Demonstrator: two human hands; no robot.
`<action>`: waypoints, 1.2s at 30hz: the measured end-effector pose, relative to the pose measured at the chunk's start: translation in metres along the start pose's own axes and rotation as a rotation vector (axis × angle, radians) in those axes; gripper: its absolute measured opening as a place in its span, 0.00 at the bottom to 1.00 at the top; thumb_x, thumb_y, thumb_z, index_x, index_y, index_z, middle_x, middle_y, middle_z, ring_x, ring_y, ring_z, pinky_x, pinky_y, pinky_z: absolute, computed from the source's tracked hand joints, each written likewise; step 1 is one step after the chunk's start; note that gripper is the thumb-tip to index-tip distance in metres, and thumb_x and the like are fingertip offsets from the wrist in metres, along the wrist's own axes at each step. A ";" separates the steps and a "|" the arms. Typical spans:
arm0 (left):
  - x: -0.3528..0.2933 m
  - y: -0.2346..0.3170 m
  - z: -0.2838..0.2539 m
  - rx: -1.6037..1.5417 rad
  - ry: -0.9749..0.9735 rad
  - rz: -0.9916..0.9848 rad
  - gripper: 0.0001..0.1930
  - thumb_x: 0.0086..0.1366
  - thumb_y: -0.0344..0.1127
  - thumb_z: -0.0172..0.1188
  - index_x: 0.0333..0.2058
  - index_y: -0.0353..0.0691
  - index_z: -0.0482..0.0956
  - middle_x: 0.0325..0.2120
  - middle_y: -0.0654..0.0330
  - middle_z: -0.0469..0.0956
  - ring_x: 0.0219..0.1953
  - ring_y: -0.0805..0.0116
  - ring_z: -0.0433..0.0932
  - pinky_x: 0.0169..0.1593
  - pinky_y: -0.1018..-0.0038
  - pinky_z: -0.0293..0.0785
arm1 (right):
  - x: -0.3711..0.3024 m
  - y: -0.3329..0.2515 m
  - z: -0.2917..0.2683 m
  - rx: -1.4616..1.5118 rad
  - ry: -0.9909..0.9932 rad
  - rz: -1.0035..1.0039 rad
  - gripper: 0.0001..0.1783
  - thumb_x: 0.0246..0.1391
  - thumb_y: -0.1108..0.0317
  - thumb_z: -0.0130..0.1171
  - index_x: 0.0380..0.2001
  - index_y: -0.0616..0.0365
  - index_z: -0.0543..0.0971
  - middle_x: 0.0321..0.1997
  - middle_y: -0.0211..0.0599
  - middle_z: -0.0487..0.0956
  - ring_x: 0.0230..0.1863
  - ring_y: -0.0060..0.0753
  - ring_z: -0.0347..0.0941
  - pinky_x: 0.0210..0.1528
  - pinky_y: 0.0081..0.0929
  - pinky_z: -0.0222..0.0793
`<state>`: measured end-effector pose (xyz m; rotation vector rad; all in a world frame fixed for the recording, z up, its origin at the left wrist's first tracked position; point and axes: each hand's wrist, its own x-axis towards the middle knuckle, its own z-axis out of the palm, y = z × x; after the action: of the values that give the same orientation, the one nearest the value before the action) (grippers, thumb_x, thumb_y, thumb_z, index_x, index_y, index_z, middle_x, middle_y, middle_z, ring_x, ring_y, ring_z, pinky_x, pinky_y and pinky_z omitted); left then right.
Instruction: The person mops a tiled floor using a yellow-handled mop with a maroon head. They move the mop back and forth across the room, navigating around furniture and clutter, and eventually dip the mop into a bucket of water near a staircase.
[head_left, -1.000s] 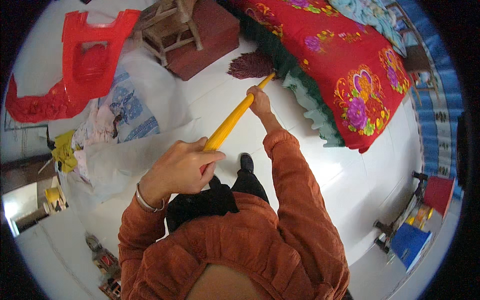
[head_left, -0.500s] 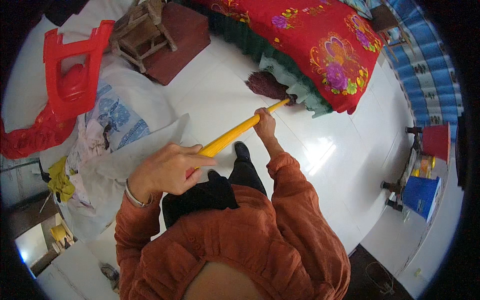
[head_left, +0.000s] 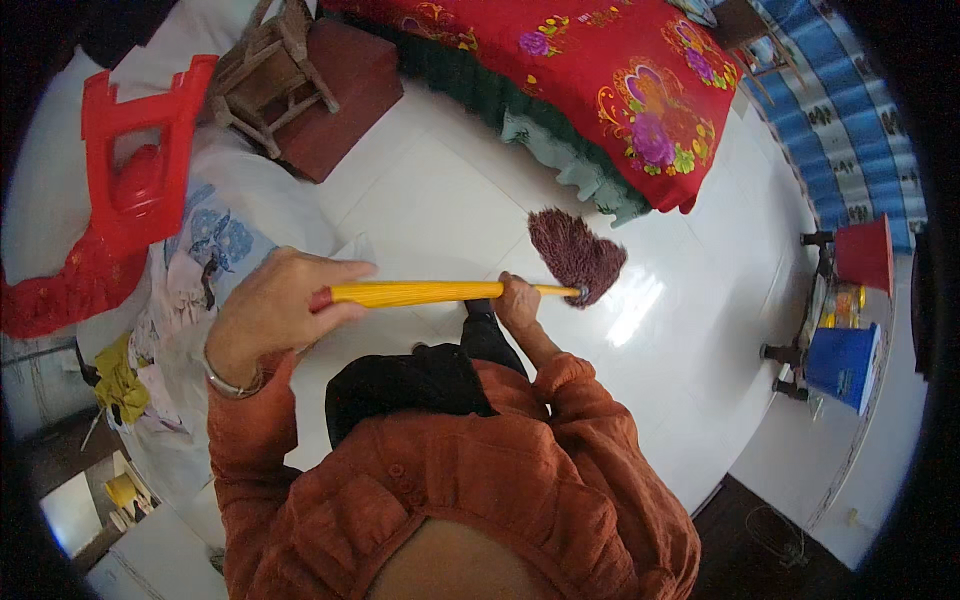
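Note:
A mop with a yellow handle (head_left: 415, 293) lies across in front of me, both my hands on it. My left hand (head_left: 270, 312) holds the upper end of the handle, index finger and thumb reaching forward along it. Lower down, my right hand (head_left: 517, 303) is wrapped round the handle. The maroon mop head (head_left: 575, 250), made of shaggy strands, rests spread on the white tiled floor (head_left: 460, 200), to the right of my right hand and just off the bed's hanging skirt.
A bed with a red flowered cover (head_left: 640, 100) and green skirt stands ahead. On the left are a red plastic stool (head_left: 190, 140), a wooden stool (head_left: 232, 105) against a brown box (head_left: 355, 90), and piled cloths (head_left: 125, 375). A red bin (head_left: 865, 255) and blue bin (head_left: 840, 365) stand at right.
The mop head has come out from the bed's edge, toward me and slightly right. The handle has swung nearly level. My left hand has moved up and left, my right hand nearer to me.

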<state>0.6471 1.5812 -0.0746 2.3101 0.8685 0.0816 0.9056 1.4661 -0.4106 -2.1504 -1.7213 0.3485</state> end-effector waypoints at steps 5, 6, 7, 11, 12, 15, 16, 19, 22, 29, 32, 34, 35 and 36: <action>-0.010 0.015 -0.026 0.047 0.203 -0.339 0.13 0.49 0.32 0.62 0.34 0.33 0.79 0.24 0.47 0.77 0.23 0.59 0.77 0.28 0.73 0.72 | 0.035 -0.037 0.025 0.378 0.033 -0.146 0.09 0.34 0.78 0.56 0.24 0.58 0.73 0.21 0.40 0.74 0.26 0.47 0.72 0.29 0.36 0.67; -0.011 0.017 -0.032 0.078 0.259 -0.317 0.13 0.49 0.32 0.62 0.34 0.33 0.79 0.24 0.47 0.77 0.23 0.60 0.77 0.27 0.73 0.72 | 0.046 -0.045 0.029 0.434 0.052 -0.169 0.10 0.33 0.78 0.56 0.25 0.58 0.73 0.22 0.39 0.74 0.26 0.47 0.71 0.28 0.35 0.67; -0.012 0.019 -0.036 0.110 0.316 -0.296 0.13 0.49 0.31 0.62 0.34 0.33 0.79 0.24 0.47 0.77 0.23 0.60 0.77 0.27 0.74 0.72 | 0.057 -0.053 0.031 0.490 0.067 -0.194 0.10 0.33 0.79 0.56 0.25 0.58 0.73 0.22 0.39 0.74 0.26 0.47 0.71 0.28 0.34 0.66; -0.010 0.028 -0.042 0.125 0.486 -0.343 0.13 0.46 0.28 0.63 0.34 0.32 0.78 0.25 0.49 0.78 0.24 0.61 0.78 0.29 0.75 0.74 | 0.099 -0.080 0.038 0.560 0.258 -0.281 0.13 0.34 0.81 0.55 0.28 0.57 0.74 0.23 0.36 0.75 0.27 0.43 0.70 0.32 0.34 0.63; -0.006 0.037 -0.045 0.167 0.512 -0.348 0.13 0.45 0.27 0.63 0.34 0.32 0.78 0.26 0.49 0.78 0.25 0.61 0.78 0.30 0.76 0.74 | 0.110 -0.082 0.041 0.560 0.321 -0.298 0.13 0.34 0.81 0.55 0.28 0.57 0.74 0.23 0.36 0.75 0.28 0.42 0.70 0.34 0.34 0.63; 0.006 0.046 -0.037 0.271 0.631 -0.317 0.15 0.42 0.25 0.64 0.34 0.35 0.79 0.29 0.50 0.78 0.29 0.61 0.78 0.32 0.75 0.74 | 0.147 -0.085 0.041 0.590 0.266 -0.308 0.11 0.38 0.79 0.56 0.30 0.56 0.75 0.25 0.38 0.75 0.31 0.43 0.70 0.38 0.35 0.62; 0.007 0.050 -0.033 0.313 0.683 -0.312 0.16 0.41 0.25 0.64 0.34 0.36 0.79 0.30 0.50 0.77 0.30 0.61 0.78 0.33 0.75 0.74 | 0.160 -0.089 0.041 0.601 0.277 -0.329 0.11 0.39 0.78 0.56 0.30 0.56 0.75 0.25 0.38 0.75 0.31 0.44 0.71 0.38 0.35 0.62; 0.011 0.048 -0.025 0.362 0.633 -0.268 0.16 0.40 0.23 0.64 0.33 0.38 0.79 0.32 0.51 0.77 0.31 0.60 0.77 0.33 0.74 0.73 | 0.196 -0.092 0.049 0.700 0.301 -0.391 0.09 0.40 0.78 0.55 0.29 0.57 0.75 0.26 0.40 0.76 0.32 0.45 0.71 0.38 0.36 0.64; 0.024 0.051 -0.020 0.350 0.535 -0.297 0.16 0.39 0.20 0.63 0.32 0.39 0.79 0.33 0.50 0.77 0.31 0.60 0.76 0.33 0.74 0.73 | 0.227 -0.095 0.068 0.746 0.303 -0.417 0.08 0.40 0.79 0.55 0.28 0.58 0.74 0.26 0.40 0.75 0.31 0.45 0.71 0.38 0.37 0.64; 0.018 0.056 -0.013 0.268 0.748 -0.372 0.09 0.43 0.20 0.63 0.26 0.37 0.78 0.30 0.52 0.78 0.28 0.63 0.79 0.30 0.74 0.75 | 0.248 -0.154 0.079 0.900 0.073 -0.593 0.09 0.36 0.81 0.56 0.25 0.59 0.71 0.24 0.40 0.73 0.29 0.45 0.69 0.33 0.33 0.64; 0.009 0.063 -0.019 0.399 0.798 -0.438 0.08 0.44 0.20 0.63 0.26 0.36 0.78 0.28 0.52 0.78 0.28 0.63 0.79 0.29 0.75 0.75 | 0.230 -0.182 0.081 0.967 -0.149 -0.586 0.10 0.34 0.81 0.56 0.24 0.59 0.70 0.23 0.39 0.72 0.30 0.42 0.70 0.34 0.33 0.65; -0.002 0.069 -0.024 0.428 0.787 -0.492 0.09 0.45 0.20 0.63 0.28 0.36 0.78 0.27 0.52 0.79 0.28 0.64 0.80 0.29 0.75 0.75 | 0.217 -0.200 0.090 1.033 -0.200 -0.646 0.13 0.32 0.81 0.57 0.26 0.59 0.69 0.24 0.39 0.72 0.31 0.40 0.70 0.34 0.31 0.65; -0.005 0.074 -0.025 0.465 0.795 -0.505 0.09 0.45 0.20 0.63 0.28 0.36 0.78 0.27 0.52 0.79 0.28 0.64 0.80 0.28 0.75 0.75 | 0.210 -0.210 0.088 1.067 -0.262 -0.668 0.14 0.32 0.81 0.58 0.27 0.58 0.68 0.25 0.39 0.72 0.31 0.40 0.70 0.34 0.30 0.65; -0.008 0.078 -0.026 0.501 0.802 -0.517 0.10 0.45 0.20 0.63 0.28 0.36 0.79 0.27 0.52 0.79 0.28 0.65 0.80 0.28 0.75 0.75 | 0.203 -0.219 0.086 1.101 -0.323 -0.690 0.15 0.31 0.81 0.58 0.27 0.58 0.68 0.25 0.39 0.72 0.32 0.40 0.70 0.34 0.30 0.65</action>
<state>0.6776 1.5467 -0.0063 2.4073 2.0587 0.6595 0.7226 1.7159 -0.3883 -0.7105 -1.6744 1.1317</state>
